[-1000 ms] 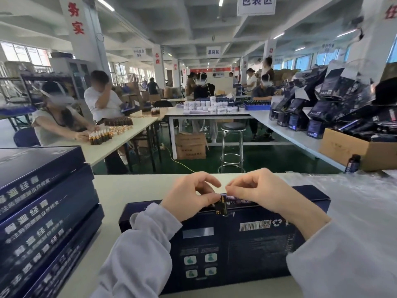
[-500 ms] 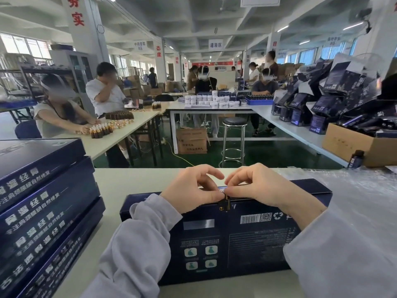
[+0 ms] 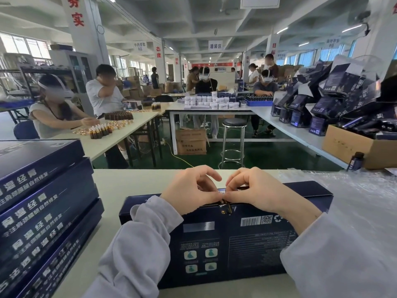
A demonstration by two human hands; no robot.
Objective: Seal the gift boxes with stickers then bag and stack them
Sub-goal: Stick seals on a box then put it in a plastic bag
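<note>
A dark blue gift box (image 3: 225, 239) stands tilted on the white table in front of me, its printed back facing me. A small gold-and-black sticker (image 3: 225, 208) sits across the top edge at the middle. My left hand (image 3: 191, 192) and my right hand (image 3: 257, 191) meet at that edge, thumbs and forefingers pinched together on the sticker and pressing it onto the box. Part of the sticker is hidden under my fingertips. A stack of three matching blue boxes (image 3: 40, 203) lies at my left.
Clear plastic bags (image 3: 361, 198) lie spread on the table at my right. A cardboard carton (image 3: 352, 147) heaped with dark packages stands at the far right, a small bottle (image 3: 356, 161) beside it. Other workers sit at tables beyond; a stool (image 3: 234, 140) stands in the aisle.
Both hands have lowered onto the box's top edge and pressed the sticker down over it. The box has shifted very little.
</note>
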